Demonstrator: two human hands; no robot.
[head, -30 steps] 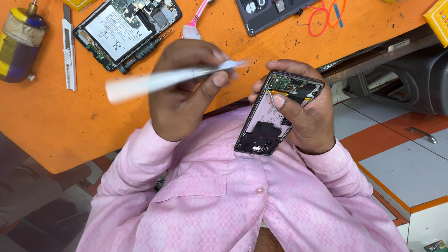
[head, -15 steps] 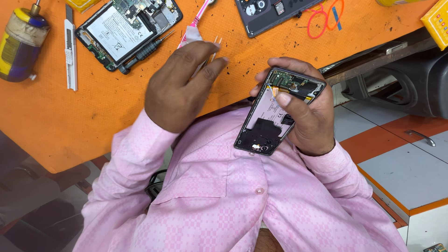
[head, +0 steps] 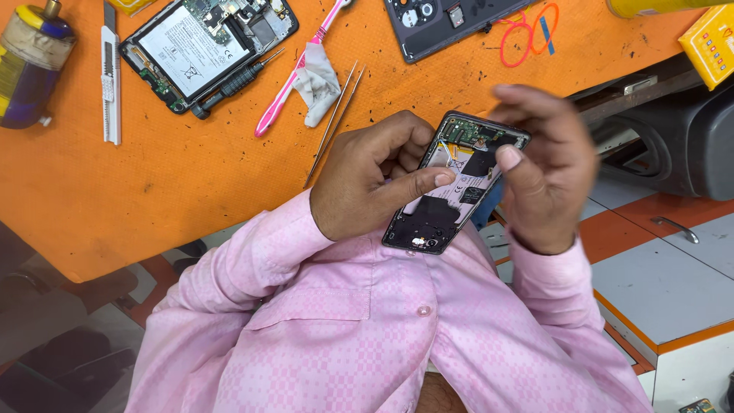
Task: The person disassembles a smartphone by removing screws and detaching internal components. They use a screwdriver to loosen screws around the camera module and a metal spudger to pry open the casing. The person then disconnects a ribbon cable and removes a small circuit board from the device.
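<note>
My left hand (head: 367, 180) grips an opened phone body (head: 451, 187) without its back cover, thumb lying across its inside and fingers under its left edge. The phone is tilted, with its circuit board end up and toward the table. My right hand (head: 547, 168) is beside the phone's right edge. Its thumb tip rests on the inner parts near the top, and its fingers are spread and blurred above the phone's upper end. Metal tweezers (head: 336, 118) lie on the orange mat (head: 191, 168) just above my left hand.
On the mat lie another opened phone with its battery showing (head: 202, 46), a black screwdriver (head: 233, 80), a pink toothbrush (head: 294, 84) with a cloth scrap, a white cutter (head: 112, 84), a taped bottle (head: 34, 65), a dark back cover (head: 443, 23) and a yellow box (head: 711, 42).
My left hand set the tweezers down on the mat and moved onto the phone. My right hand loosened its hold and shifted to the phone's right edge.
</note>
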